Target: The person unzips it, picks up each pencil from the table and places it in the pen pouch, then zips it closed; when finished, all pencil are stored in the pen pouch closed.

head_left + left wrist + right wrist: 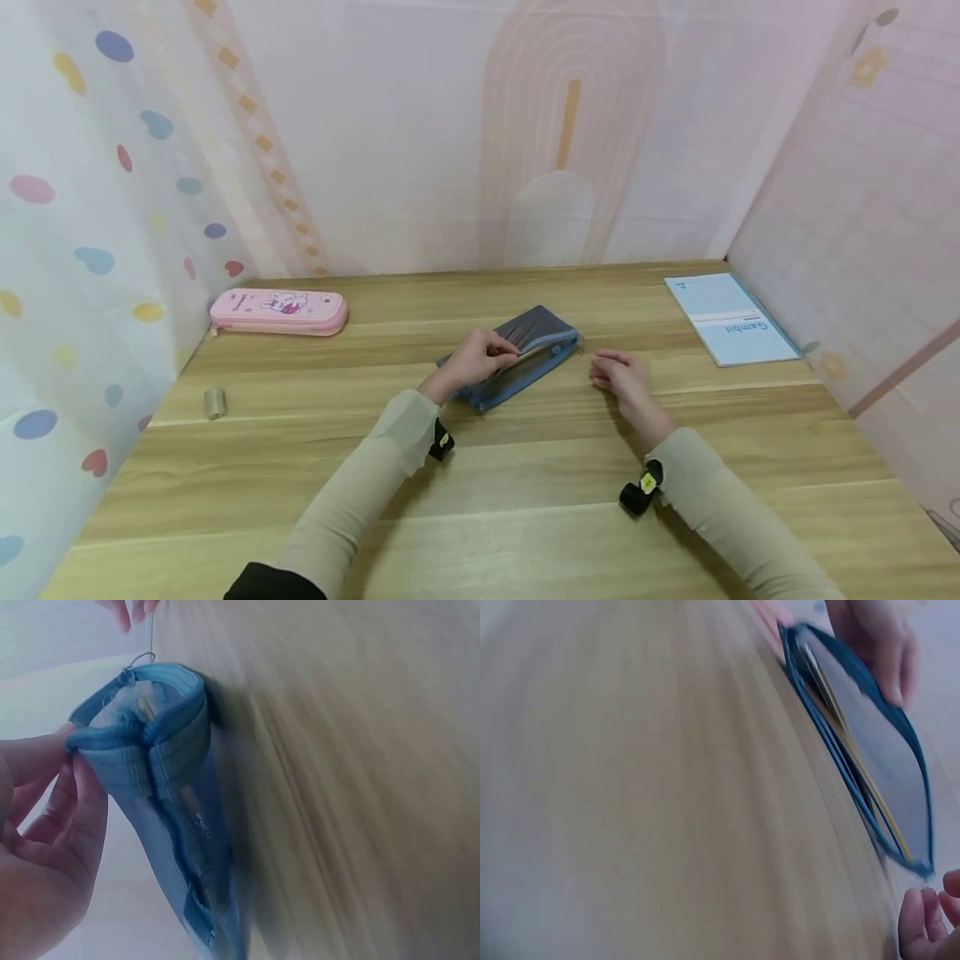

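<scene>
A blue zippered mesh pencil pouch [542, 323] lies on the table with its mouth unzipped and gaping. My left hand [474, 360] pinches the upper rim of the opening between thumb and fingers, which the left wrist view also shows. Inside the pouch, slim sticks like pencils or pens [853, 754], one of them yellow, can be made out in the right wrist view. Beside the zipper-pull end, my right hand [628, 387] hovers just apart from the pouch, its fingers loosely bent and nothing seen in them.
On the left stands a pink pencil case [279, 312] with a cartoon print. Nearer on that side is a small grey-beige cylinder [215, 403]. A light blue notebook [733, 320] lies at the back right against the curtain. Patterned curtains border the wooden table [525, 517].
</scene>
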{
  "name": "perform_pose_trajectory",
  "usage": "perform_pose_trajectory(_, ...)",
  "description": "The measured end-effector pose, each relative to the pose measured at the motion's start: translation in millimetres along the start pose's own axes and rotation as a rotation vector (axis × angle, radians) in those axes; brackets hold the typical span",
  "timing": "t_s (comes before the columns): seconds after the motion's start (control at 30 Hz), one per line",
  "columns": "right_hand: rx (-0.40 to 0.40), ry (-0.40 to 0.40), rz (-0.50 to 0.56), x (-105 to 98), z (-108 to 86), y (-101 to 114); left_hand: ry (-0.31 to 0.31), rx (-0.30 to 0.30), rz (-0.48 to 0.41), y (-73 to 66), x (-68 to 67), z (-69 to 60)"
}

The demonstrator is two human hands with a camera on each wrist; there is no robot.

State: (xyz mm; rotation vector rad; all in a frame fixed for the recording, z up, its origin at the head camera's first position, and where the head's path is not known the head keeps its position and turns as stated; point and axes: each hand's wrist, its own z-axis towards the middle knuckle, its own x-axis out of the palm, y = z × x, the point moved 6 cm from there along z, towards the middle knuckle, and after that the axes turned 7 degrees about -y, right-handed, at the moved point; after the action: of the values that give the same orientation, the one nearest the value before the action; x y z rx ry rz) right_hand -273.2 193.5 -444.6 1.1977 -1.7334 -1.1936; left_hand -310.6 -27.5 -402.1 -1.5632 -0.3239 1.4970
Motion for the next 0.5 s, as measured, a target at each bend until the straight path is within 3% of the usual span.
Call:
perform_pose_trajectory(0.23,-0.066,-0.001,-0.153,-30,8.3,19,0.022,0.054,0.049,0.8,-6.0,-3.4)
perform_pose_trajectory(0.5,-0.281,0.077,-0.485,-40,8.0,37,0.078,0.139,0.123,3.5,-9.9,-13.1)
